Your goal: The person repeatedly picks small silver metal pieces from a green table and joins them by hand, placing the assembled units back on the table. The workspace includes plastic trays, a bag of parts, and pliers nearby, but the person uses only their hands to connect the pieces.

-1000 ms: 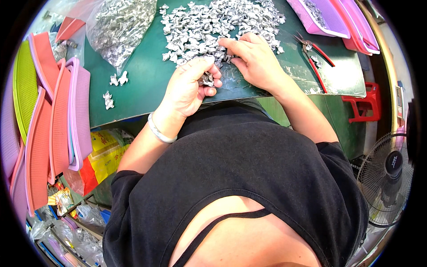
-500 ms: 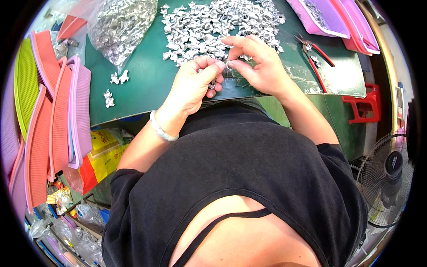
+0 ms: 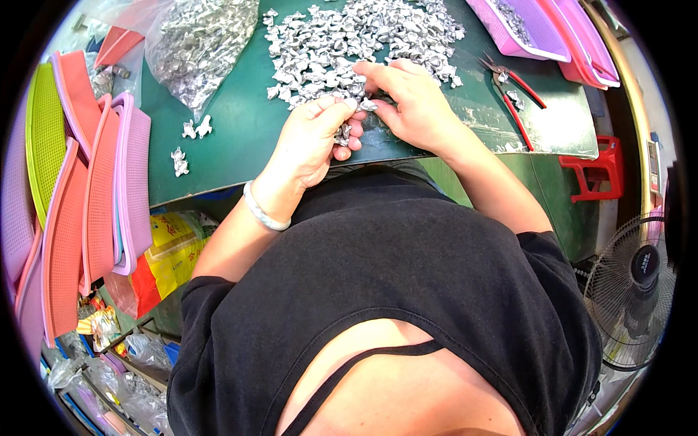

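My left hand [image 3: 309, 138] is closed, thumb against the fingers, at the near edge of the green table. Silver metal figurines [image 3: 343, 135] show in its curled fingers; how many is hidden. Between the two hands sits another small silver figurine [image 3: 368, 106], which the right thumb and fingers pinch from the other side. My right hand [image 3: 418, 105] has its index finger bent over toward the pile. Just beyond both hands spreads a pile of silver figurines [image 3: 320, 47], reaching to the table's far side. Fine details of the pieces are too small to tell.
A clear bag [image 3: 203, 54] of silver pieces and several loose figurines [image 3: 179, 162] lie left on the table [image 3: 225, 160]. Red-handled pliers [image 3: 512, 102] and a purple basket [image 3: 534, 43] are at right. Stacked plastic baskets [image 3: 62, 189] stand left; a fan [image 3: 632, 291] and red stool [image 3: 596, 171] right.
The ring-like bit that was between my fingertips no longer shows; a silver figurine is there now. My right hand has shifted slightly left, its fingers lower and more bent.
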The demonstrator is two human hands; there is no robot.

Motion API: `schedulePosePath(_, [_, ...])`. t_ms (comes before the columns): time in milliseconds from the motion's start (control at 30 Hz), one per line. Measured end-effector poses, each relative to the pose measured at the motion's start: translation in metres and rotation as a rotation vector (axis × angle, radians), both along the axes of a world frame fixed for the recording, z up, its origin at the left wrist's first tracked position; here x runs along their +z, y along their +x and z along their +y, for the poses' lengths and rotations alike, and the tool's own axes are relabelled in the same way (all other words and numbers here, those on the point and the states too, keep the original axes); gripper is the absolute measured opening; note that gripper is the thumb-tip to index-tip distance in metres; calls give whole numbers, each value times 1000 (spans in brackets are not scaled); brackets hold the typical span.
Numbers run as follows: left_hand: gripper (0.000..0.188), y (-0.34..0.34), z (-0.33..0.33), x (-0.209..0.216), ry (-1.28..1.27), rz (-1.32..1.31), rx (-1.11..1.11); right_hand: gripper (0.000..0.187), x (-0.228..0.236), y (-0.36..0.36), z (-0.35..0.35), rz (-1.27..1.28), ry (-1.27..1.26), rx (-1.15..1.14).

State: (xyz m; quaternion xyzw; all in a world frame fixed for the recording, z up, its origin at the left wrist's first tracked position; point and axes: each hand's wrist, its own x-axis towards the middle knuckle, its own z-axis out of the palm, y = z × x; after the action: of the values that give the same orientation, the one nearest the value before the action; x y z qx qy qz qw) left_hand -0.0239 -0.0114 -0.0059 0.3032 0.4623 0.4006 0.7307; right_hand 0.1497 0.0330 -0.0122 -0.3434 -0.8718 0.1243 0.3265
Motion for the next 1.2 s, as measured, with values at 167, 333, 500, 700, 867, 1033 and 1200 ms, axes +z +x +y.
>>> schedulePosePath(167, [16,-3,0,1,-6,-23,0,42,0,-2,-2,-52,-23,-11])
schedulePosePath(333, [17,-5,-1,0,-14,-39,7,42,-6,-6,0,-28,85,-30])
schedulePosePath(500, [18,-8,-1,0,12,-47,-11,38,-10,-6,4,-35,68,-43])
schedulePosePath(700, [13,-19,-4,-7,56,-306,59,36,-9,-6,3,-21,45,-35])
schedulePosePath(867, [18,-29,1,-12,74,-588,56,37,-6,-10,1,-12,60,-39])
schedulePosePath(1033, [19,-28,0,-9,12,-489,83,37,-8,-13,3,-1,66,-57])
schedulePosePath(1200, [16,-22,-3,-8,13,-302,118,33,-7,-12,1,198,3,-83])
